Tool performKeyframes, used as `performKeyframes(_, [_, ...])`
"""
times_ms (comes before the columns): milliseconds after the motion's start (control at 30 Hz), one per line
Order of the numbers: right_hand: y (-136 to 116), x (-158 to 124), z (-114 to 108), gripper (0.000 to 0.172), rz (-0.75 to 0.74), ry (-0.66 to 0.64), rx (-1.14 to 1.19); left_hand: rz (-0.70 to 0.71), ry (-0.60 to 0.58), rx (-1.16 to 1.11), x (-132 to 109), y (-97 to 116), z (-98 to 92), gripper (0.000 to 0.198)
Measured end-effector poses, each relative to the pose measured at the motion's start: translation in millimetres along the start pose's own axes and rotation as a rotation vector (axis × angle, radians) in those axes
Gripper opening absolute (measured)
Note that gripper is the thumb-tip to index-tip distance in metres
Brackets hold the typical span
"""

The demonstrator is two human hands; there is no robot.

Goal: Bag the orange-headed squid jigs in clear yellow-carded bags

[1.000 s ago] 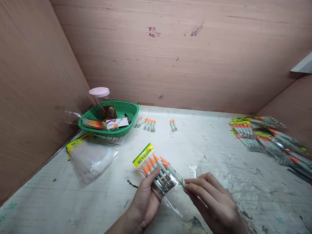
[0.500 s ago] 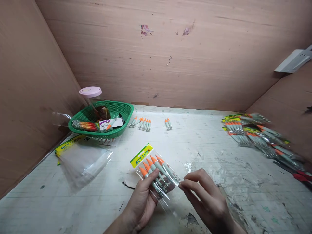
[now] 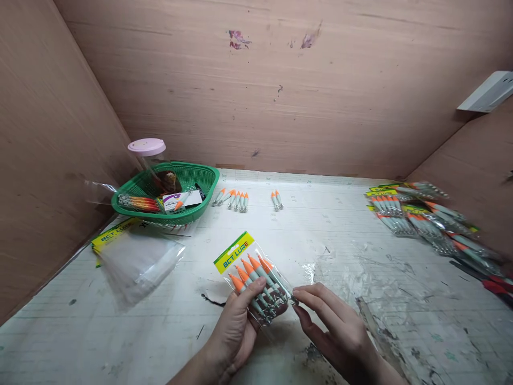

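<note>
My left hand grips a clear plastic packet with a yellow and green "BCT LURE" header. The thumb lies across its front, the other fingers behind. Inside, several squid lures with orange tips and pale green bodies lie side by side, their hooked ends toward me. My right hand pinches the packet's lower right edge between thumb and fingertips, beside the hooks. The packet is tilted above the table, and its lower end is partly hidden by my left thumb.
A green basket holding a lidded jar and packaged lures stands at the back left. Empty bags lie before it. Loose lures rest at the back. Filled packets are piled at right, near red-handled scissors.
The packet's loose lower flap, which stuck out below the hooks, now lies folded up or out of sight. My right fingertips have shifted slightly left along the edge.
</note>
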State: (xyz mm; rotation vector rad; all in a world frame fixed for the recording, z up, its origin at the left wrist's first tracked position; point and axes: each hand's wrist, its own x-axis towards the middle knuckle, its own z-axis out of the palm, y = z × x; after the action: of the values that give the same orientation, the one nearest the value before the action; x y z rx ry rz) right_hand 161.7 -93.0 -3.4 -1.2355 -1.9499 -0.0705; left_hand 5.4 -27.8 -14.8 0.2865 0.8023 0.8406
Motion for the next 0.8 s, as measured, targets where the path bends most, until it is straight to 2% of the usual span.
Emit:
performKeyframes(233, [-3.7,-4.8,7.6,0.029,-0.046,0.047,-0.056,0.023,0.052,0.015,3.1,-1.3,-1.4,0.043])
performKeyframes(400, [-4.3,-11.0,12.9,0.029,0.038,0.088,0.005,-0.018,0.043,0.053,2.7,-1.0,-0.9,0.039])
performKeyframes(600, [-1.2,-12.3,3.8,0.030,0.116,-0.019,0.158,-0.066,0.016,0.030,2.1,-1.7,-1.6,0.036])
performKeyframes(800, [-3.6,-21.0,6.3,0.031,0.083,0.060,0.082,-0.060,0.030,0.096,3.0,-5.8,-3.5,0.037])
